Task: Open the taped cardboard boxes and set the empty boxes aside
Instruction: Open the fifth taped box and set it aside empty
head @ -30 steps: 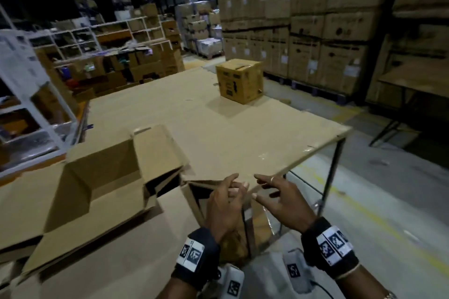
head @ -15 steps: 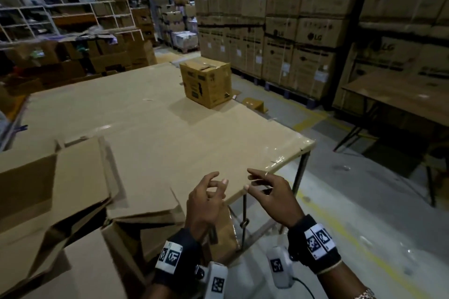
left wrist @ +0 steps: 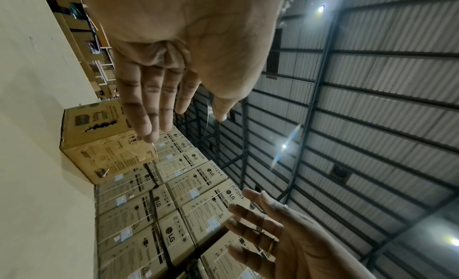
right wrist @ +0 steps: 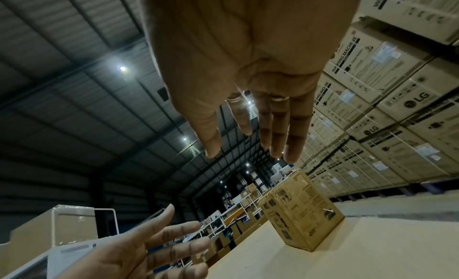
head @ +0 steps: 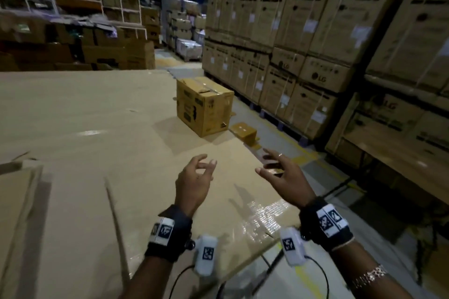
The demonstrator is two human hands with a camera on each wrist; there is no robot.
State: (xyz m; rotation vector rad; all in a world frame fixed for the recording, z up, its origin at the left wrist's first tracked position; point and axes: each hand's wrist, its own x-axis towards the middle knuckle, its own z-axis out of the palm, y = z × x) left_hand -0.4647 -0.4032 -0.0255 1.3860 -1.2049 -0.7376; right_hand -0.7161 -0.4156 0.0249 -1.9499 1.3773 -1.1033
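Note:
A taped cardboard box (head: 204,104) stands upright near the far right edge of the cardboard-covered table (head: 85,128); both wrist views show it too (left wrist: 104,141) (right wrist: 301,214). My left hand (head: 198,175) hovers above the table's near part, its fingers loosely curled, holding nothing. My right hand (head: 277,167) hovers beside it near the table's right edge, with its fingers spread and empty. Both hands are well short of the box. An opened box flap (head: 14,201) shows at the left edge.
Tall stacks of LG cartons (head: 315,43) line the aisle on the right. A small flattened carton (head: 244,131) lies on the floor past the table edge. Shelving with boxes (head: 73,19) stands at the back left. A second table (head: 401,153) is at right.
Both hands have let go of the opened box near the table's corner, risen and moved apart. The view has swung right and forward, so the taped box looms larger and nearer the centre.

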